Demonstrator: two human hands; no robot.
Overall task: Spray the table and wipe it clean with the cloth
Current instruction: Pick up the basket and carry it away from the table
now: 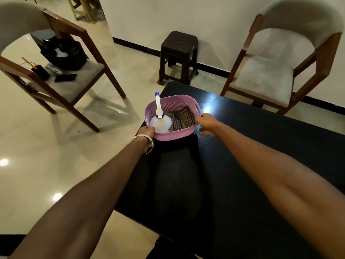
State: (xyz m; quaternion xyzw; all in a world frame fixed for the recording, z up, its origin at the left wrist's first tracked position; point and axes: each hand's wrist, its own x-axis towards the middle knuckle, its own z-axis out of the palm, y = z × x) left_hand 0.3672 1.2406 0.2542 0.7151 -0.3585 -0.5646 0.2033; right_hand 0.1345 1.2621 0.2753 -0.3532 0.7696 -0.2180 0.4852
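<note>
A pink plastic basket (175, 136) stands on the black table (252, 156) near its left edge. Inside it a white spray bottle (160, 122) with a blue and white nozzle stands at the left, and a checked cloth (182, 118) lies at the right. My left hand (146, 132) grips the basket's near-left rim. My right hand (206, 124) is at the basket's right side with the thumb by the rim and the fingers hanging loosely below, apart from the wall.
A wooden chair (78, 85) at the left carries a black bag (63, 53), a phone and small items. A dark plastic stool (178, 57) stands beyond the table's far end. Another cushioned chair (270, 75) is at the right by the wall.
</note>
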